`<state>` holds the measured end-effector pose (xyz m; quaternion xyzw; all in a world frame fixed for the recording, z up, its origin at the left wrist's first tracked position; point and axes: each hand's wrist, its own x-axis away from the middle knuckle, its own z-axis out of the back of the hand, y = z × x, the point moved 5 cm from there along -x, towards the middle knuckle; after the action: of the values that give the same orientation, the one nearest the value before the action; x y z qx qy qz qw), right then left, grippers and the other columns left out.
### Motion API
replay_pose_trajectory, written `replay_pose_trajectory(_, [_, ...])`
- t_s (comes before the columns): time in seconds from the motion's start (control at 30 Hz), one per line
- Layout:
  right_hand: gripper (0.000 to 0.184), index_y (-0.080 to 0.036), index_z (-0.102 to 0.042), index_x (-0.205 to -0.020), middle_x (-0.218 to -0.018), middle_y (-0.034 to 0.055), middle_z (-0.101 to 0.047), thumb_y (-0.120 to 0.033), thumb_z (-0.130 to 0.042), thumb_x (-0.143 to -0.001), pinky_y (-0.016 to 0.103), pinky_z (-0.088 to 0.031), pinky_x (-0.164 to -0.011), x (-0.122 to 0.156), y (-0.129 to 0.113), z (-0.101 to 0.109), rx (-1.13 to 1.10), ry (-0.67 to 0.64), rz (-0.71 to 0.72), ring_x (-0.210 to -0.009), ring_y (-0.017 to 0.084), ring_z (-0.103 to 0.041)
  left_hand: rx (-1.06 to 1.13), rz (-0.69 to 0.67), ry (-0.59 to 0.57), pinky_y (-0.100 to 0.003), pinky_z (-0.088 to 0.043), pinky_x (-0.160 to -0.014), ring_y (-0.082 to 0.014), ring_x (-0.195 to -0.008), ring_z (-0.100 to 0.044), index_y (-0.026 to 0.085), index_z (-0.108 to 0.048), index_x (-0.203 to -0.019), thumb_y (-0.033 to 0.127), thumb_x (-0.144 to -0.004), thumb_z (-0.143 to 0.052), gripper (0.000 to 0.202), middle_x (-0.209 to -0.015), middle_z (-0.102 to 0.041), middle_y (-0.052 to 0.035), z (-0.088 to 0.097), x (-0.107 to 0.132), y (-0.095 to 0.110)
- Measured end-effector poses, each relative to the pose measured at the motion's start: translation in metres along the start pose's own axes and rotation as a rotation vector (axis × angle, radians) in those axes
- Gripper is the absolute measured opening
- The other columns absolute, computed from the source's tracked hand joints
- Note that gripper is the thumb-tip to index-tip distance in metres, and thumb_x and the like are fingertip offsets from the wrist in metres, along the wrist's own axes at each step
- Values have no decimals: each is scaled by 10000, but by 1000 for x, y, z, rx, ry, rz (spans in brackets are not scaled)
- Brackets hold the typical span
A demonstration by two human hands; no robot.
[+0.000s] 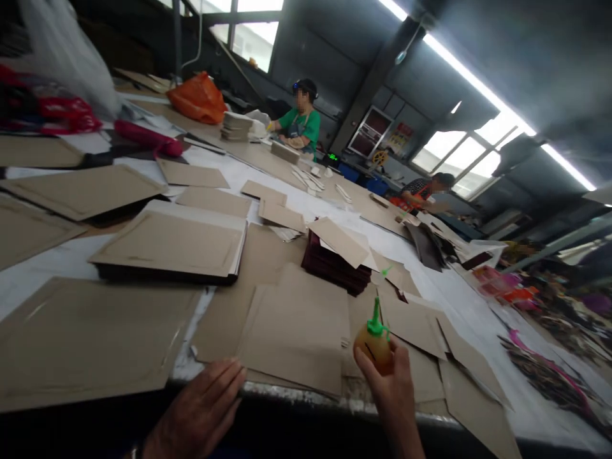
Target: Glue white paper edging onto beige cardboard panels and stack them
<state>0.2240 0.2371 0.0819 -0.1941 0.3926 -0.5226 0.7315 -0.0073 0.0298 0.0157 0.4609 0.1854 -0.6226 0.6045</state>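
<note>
My right hand is wrapped around a squeeze bottle of amber liquid, its green nozzle pointing up. Just left of the bottle lies a flat sheet of grey-brown cardboard, overlapping other sheets at the table's front edge. My left hand is at that edge, fingers stretched out and close together, fingertips by the sheet's lower left corner. Whether they touch the cardboard I cannot tell. A stack of dark maroon pieces with cardboard on top sits behind the sheet. Near it is another green nozzle.
A cardboard-topped stack and a large sheet lie to the left. Loose boards overhang the front edge at right. An orange bag stands farther back. A co-worker in green and another in a red apron are beyond.
</note>
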Motion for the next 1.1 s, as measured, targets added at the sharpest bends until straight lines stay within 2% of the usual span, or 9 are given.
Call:
replay_pose_trajectory(0.13, [539, -227, -514, -1129, -1010, 51, -597, -421, -661, -648, 357, -481, -789, 16, -40, -10, -81, -350, -14, -899, 242, -595, -13, -10, -47, -283, -335, -1025, -167, -1075, -520, 111, -603, -1051, 100, -815, -473, 269, -1024, -650, -59, 3, -2, 1])
replay_pose_trajectory(0.27, [522, -219, -531, -1129, -1039, 62, -590, -340, -664, -639, 379, -473, -830, 19, -69, -30, -45, -492, 59, -936, 245, -589, -31, -20, -73, -295, -327, -1034, -173, -1090, -505, 101, -603, -1054, 90, -806, -478, 279, -1041, -641, -65, 0, 2, -1])
replay_pose_trajectory(0.4, [593, -213, -488, -1128, -1024, 69, -582, -334, -710, -592, 396, -479, -831, 8, -84, -47, 35, -477, 78, -925, 243, -593, -37, -17, -70, -309, -335, -1034, -178, -1097, -501, 97, -605, -1050, 91, -803, -480, 277, -1043, -640, -70, -2, 5, -3])
replay_pose_trajectory(0.6, [526, -219, -512, -1022, -963, 59, -609, -433, -722, -590, 395, -503, -755, -5, -91, -54, 48, -412, 3, -833, 240, -609, -31, -13, -98, -327, -369, -1017, -190, -1123, -492, 82, -586, -1081, 61, -793, -458, 316, -1076, -634, -78, -3, 9, -5])
replay_pose_trajectory(0.73, [551, -234, -470, -1076, -976, 60, -611, -473, -696, -633, 390, -515, -699, -16, -83, -40, -158, -360, -203, -820, 237, -615, -30, -15, -128, -330, -372, -1019, -192, -1116, -503, 87, -586, -1077, 76, -794, -480, 302, -1068, -635, -78, -3, 9, -7])
replay_pose_trajectory(0.83, [531, -229, -467, -1028, -943, 43, -610, -456, -713, -616, 392, -522, -684, -27, -82, -18, -423, -232, -310, -788, 224, -621, -45, -16, -138, -331, -353, -1034, -182, -1100, -517, 107, -592, -1063, 80, -801, -471, 290, -1047, -642, -66, -3, 9, -6])
replay_pose_trajectory(0.9, [527, -221, -472, -1004, -924, 41, -604, -426, -733, -596, 381, -523, -690, -33, -84, -3, -492, -138, -320, -792, 219, -621, -35, -5, -141, -338, -341, -1042, -186, -1105, -517, 115, -591, -1062, 87, -810, -464, 284, -1047, -644, -65, -3, 9, -7])
replay_pose_trajectory(1.0, [548, -222, -464, -1052, -911, 51, -606, -419, -727, -614, 362, -523, -670, -33, -88, 9, -370, -88, -270, -781, 217, -622, -17, -1, -135, -355, -322, -1050, -200, -1118, -509, 110, -592, -1052, 86, -821, -454, 271, -1046, -646, -75, -4, 11, -7])
replay_pose_trajectory(1.1, [574, -225, -473, -1088, -919, 59, -614, -434, -727, -617, 353, -525, -643, -24, -92, -3, -139, -208, -206, -752, 219, -621, -19, 1, -127, -350, -301, -1063, -194, -1121, -506, 106, -599, -1040, 77, -826, -436, 270, -1035, -651, -75, -6, 12, -7])
